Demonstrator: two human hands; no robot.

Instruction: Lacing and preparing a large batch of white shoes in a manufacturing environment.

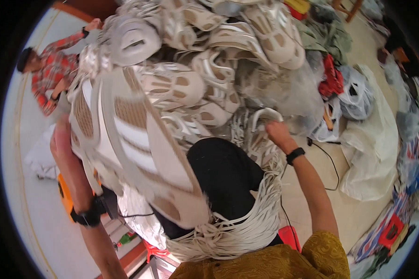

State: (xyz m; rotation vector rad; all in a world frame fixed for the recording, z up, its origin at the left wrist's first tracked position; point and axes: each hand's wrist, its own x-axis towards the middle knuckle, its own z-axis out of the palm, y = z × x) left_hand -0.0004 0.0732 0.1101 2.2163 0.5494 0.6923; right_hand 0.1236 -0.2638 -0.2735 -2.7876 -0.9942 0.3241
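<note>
A large beige-and-white shoe upper [135, 135] with tan mesh panels is raised close in front of me, smeared by motion. At its left edge is my left hand [63, 137], closed on it; the fingertips are blurred and partly hidden. My right hand [279, 134] is closed at the pale rim of another shoe upper [267, 113], at the pile's near right side. A thick bundle of off-white shoelaces [246, 228] hangs across my lap, over black trousers [223, 176].
A heap of similar shoe uppers [172, 86] fills the far middle, beside clear plastic wrapping [284, 93]. Bags [356, 95], a white sheet [370, 149] and a black cable [336, 169] lie at the right. A person in a red checked shirt [56, 69] works at the far left.
</note>
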